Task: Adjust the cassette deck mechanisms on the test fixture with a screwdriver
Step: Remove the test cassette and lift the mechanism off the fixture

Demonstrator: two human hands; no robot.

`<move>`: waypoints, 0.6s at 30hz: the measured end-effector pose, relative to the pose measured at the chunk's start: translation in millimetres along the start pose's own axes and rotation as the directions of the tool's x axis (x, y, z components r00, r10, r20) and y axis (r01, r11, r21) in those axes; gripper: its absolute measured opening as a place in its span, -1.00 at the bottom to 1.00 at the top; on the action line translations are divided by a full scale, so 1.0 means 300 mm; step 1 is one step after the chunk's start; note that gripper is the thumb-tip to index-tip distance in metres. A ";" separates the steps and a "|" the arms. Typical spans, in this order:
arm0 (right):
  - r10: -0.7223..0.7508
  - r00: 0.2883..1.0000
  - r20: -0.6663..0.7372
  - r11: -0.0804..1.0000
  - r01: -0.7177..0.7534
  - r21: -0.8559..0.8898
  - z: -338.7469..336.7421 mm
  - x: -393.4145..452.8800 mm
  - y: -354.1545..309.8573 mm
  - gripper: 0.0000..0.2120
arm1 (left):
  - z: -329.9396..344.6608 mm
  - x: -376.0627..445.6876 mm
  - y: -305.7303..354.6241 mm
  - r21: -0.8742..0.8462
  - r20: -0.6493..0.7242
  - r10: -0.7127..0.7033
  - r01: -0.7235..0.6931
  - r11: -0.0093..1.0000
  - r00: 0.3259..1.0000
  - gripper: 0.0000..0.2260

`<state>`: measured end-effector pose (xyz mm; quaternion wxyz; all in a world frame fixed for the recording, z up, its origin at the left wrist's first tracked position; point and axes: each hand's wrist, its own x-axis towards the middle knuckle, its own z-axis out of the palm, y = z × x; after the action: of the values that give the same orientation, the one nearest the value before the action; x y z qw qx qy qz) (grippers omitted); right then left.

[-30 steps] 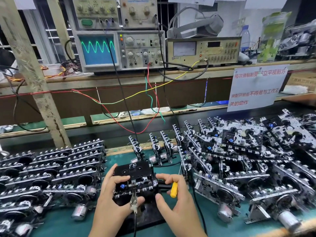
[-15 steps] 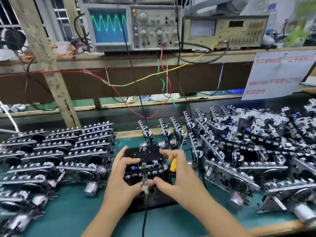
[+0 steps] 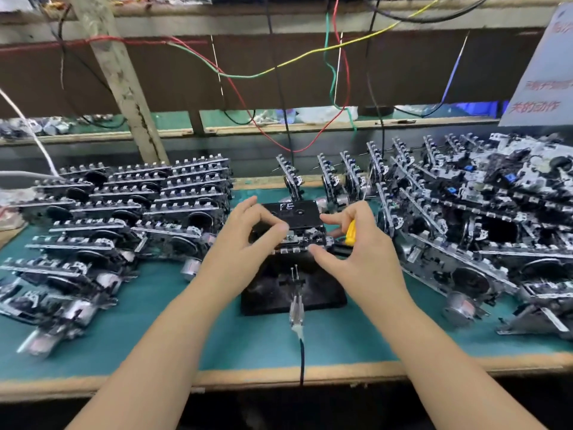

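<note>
— Where's the mechanism (image 3: 297, 234)?

— On the black fixture (image 3: 294, 293), mid-bench. My left hand (image 3: 248, 243) pinches its near-left corner; my right hand (image 3: 350, 243) touches its front edge, the yellow screwdriver (image 3: 351, 232) tucked in its curled fingers.

— Advice?

— I'd steady it before turning anything.

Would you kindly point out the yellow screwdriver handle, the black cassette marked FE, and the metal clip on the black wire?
yellow screwdriver handle (image 3: 351, 232): head view, middle of the yellow grip in the right hand.
black cassette (image 3: 297, 215): head view, its top face, right of the lettering.
metal clip (image 3: 296, 302): head view, its shiny body.
</note>
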<state>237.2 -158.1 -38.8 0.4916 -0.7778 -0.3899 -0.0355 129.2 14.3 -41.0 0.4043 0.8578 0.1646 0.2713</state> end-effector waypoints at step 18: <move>-0.163 0.984 -0.074 0.921 0.178 0.345 -0.052 -0.026 -0.097 -0.54 | -0.073 0.035 0.192 0.139 0.116 0.358 -0.372 0.918 0.926 -0.72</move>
<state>218.1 -168.7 -12.7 0.6258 -0.6399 -0.4453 -0.0251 128.1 -2.8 19.2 0.2841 0.9140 0.0044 0.2897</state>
